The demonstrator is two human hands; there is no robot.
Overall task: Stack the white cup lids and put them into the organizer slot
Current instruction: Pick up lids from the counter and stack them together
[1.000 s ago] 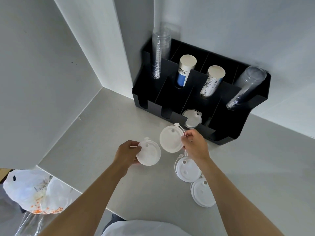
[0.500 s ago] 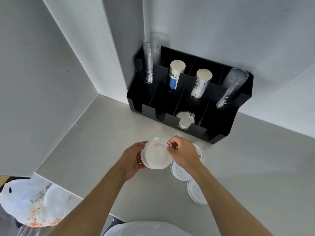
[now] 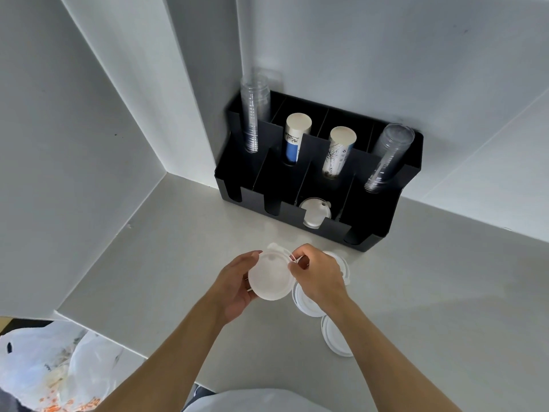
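Two hands: my left hand cups the stacked lids from beneath, fingers curled on the rim; my right hand pinches their far edge, thumb and fingertips closed on it.
Loose lids: two lids on the counter sit under and just behind my right wrist, not yet gathered.
Organizer: black organizer lies ahead of both hands; one slot holds a slotted lid.
Doing it well: I judge the rims should sit flush and tabs aligned before pressing, squeezing evenly so nothing cocks.
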